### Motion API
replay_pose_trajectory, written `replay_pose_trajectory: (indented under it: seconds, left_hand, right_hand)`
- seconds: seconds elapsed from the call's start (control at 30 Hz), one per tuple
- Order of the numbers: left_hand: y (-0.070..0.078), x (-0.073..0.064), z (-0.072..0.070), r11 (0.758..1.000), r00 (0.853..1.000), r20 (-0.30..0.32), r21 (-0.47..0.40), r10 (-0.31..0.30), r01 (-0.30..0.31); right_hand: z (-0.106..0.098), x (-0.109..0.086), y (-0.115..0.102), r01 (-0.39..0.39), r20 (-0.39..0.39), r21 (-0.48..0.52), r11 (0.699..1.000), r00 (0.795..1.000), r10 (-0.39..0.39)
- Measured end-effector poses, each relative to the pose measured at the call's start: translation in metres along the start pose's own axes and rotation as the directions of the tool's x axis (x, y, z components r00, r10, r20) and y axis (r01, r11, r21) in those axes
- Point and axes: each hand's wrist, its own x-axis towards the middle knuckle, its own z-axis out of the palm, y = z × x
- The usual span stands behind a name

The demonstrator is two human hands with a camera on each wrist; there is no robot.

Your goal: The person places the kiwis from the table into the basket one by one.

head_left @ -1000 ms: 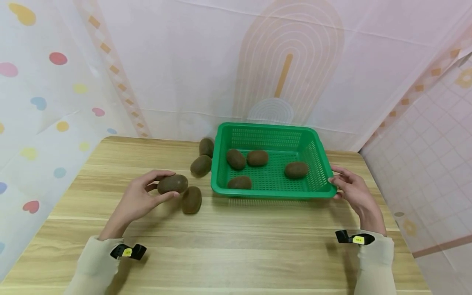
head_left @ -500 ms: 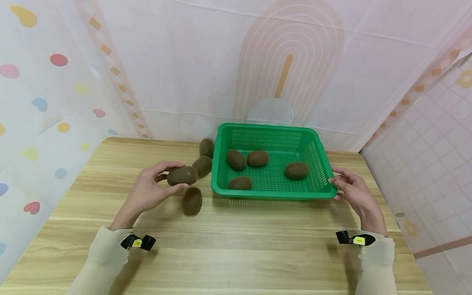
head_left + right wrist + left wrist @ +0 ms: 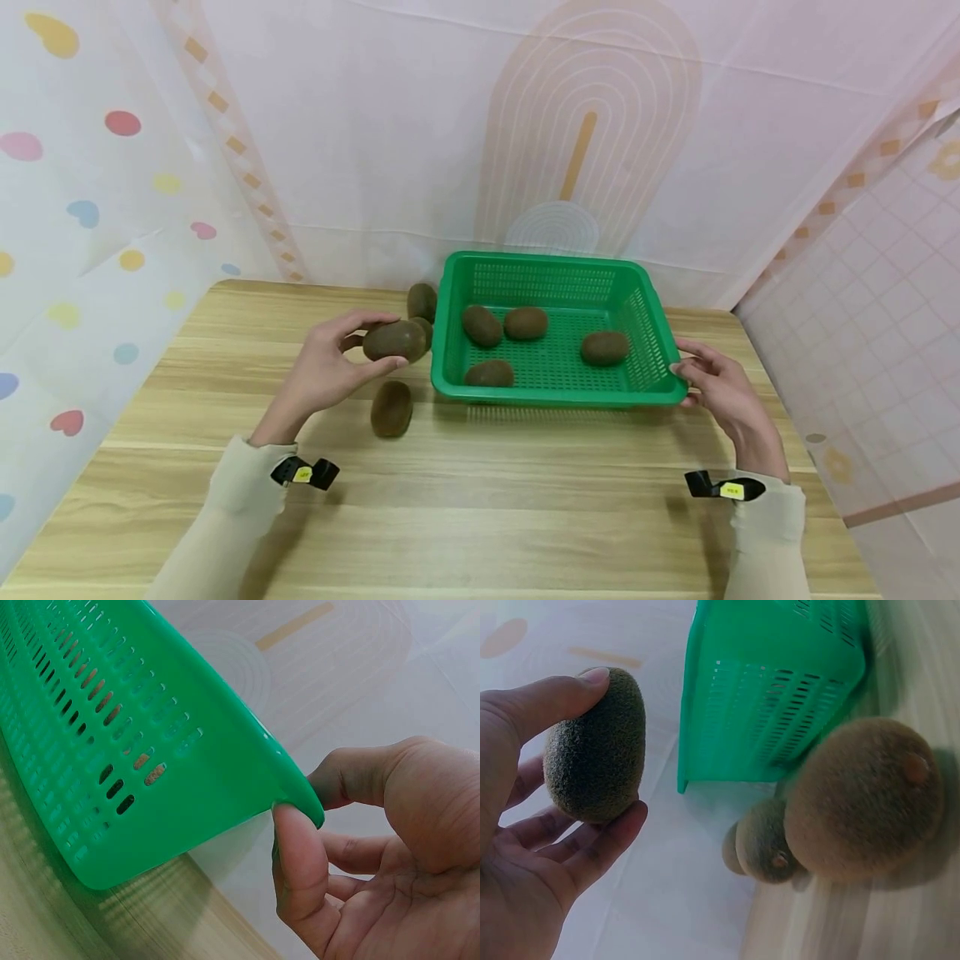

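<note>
My left hand (image 3: 328,367) pinches a brown kiwi (image 3: 393,342) between thumb and fingers, held above the table just left of the green plastic basket (image 3: 555,395). In the left wrist view that kiwi (image 3: 596,746) is upright and apart from the basket's side wall (image 3: 765,705). With thumb and fingers, my right hand (image 3: 722,390) grips the basket's right rim; the right wrist view shows the rim corner (image 3: 304,799) pinched. Inside the basket lie several kiwis, among them one (image 3: 604,348) at the right and one (image 3: 489,373) at the front left.
Left of the basket, one kiwi (image 3: 422,302) lies near the back wall, another (image 3: 422,331) is partly hidden behind the held one, and a third (image 3: 392,409) rests nearer the front. The wooden table (image 3: 480,517) meets a patterned cloth wall (image 3: 375,150).
My left hand has carried its kiwi rightward and slightly toward the back, nearer the basket. The right hand and the basket have stayed in place.
</note>
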Motion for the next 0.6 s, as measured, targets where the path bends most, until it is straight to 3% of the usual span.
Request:
replay_pose_trajectory:
  seconds: [0.6]
  left_hand:
    - [0.015, 0.031, 0.015, 0.999, 0.999, 0.009, -0.021, -0.035, 0.035]
  right_hand:
    - [0.000, -0.001, -0.002, -0.009, 0.007, 0.005, 1.000, 1.000, 0.009]
